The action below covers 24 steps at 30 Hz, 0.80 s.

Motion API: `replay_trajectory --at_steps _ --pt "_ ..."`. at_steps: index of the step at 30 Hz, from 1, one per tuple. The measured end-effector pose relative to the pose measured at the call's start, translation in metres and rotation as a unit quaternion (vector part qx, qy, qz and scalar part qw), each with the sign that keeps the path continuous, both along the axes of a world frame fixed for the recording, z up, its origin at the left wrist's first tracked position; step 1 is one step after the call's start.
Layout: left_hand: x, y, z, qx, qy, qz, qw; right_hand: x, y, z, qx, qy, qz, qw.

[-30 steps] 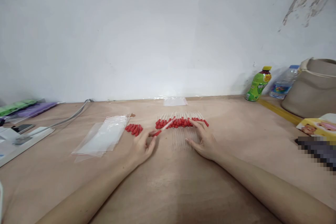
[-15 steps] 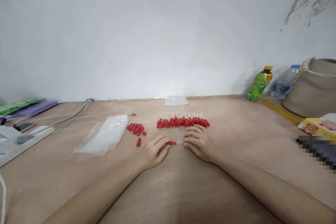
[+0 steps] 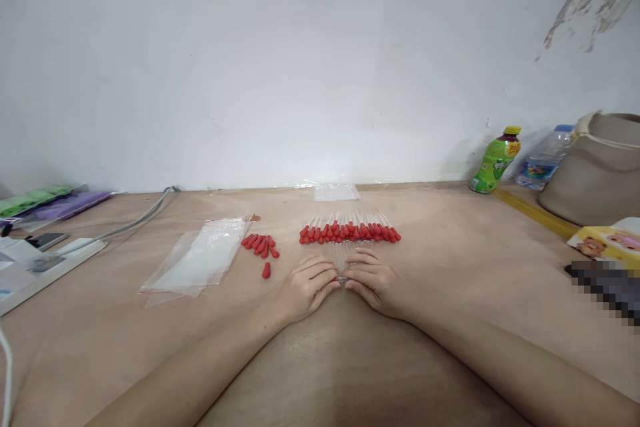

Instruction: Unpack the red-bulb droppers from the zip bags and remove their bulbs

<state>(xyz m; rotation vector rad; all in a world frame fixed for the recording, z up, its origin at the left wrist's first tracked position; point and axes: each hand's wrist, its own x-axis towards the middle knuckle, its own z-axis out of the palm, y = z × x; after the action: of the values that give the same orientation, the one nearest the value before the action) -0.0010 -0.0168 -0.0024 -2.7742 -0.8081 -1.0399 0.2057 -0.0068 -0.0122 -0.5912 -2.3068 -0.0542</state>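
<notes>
My left hand (image 3: 310,287) is closed round a red rubber bulb, now almost wholly hidden by the fingers. My right hand (image 3: 376,283) pinches the thin clear glass tube (image 3: 342,279) joined to that bulb; only a short piece shows between the hands. Just beyond my fingers lie several loose glass tubes (image 3: 340,252), side by side. Behind them runs a row of droppers (image 3: 350,232), red bulbs toward me and glass tips toward the wall. Left of my left hand are a heap of loose red bulbs (image 3: 260,245) and a single bulb (image 3: 266,271) apart from it.
Clear plastic bags (image 3: 205,257) lie on the left, and another small bag (image 3: 336,192) by the wall. A power strip (image 3: 55,270) with a grey cable is far left. At right stand a green bottle (image 3: 495,161), a water bottle (image 3: 543,160) and a beige container (image 3: 595,173).
My hands have come closer together, the left moving right and the right slightly left. The red bulb, visible before, is now covered by my left fingers.
</notes>
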Motion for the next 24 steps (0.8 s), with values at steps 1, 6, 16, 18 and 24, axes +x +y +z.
replay_trajectory --at_steps 1,6,16,18,24 --pt "0.0 -0.001 0.001 0.0 0.007 -0.005 1.0 0.0 -0.001 -0.001 -0.001 0.002 0.01 1.0" --pt "-0.002 -0.004 0.005 0.004 0.046 -0.017 0.999 0.0 -0.004 -0.003 -0.004 -0.002 0.053 0.999" --pt "-0.005 -0.007 0.004 -0.011 0.064 -0.02 0.998 0.004 -0.005 -0.006 0.056 0.004 0.063 0.996" --pt "-0.008 -0.007 0.004 -0.011 0.068 -0.027 0.997 0.008 -0.007 -0.006 0.063 -0.002 0.065 0.996" --pt "-0.046 -0.004 0.016 0.003 0.005 0.104 0.995 0.038 -0.001 0.003 0.053 0.073 -0.059 0.994"
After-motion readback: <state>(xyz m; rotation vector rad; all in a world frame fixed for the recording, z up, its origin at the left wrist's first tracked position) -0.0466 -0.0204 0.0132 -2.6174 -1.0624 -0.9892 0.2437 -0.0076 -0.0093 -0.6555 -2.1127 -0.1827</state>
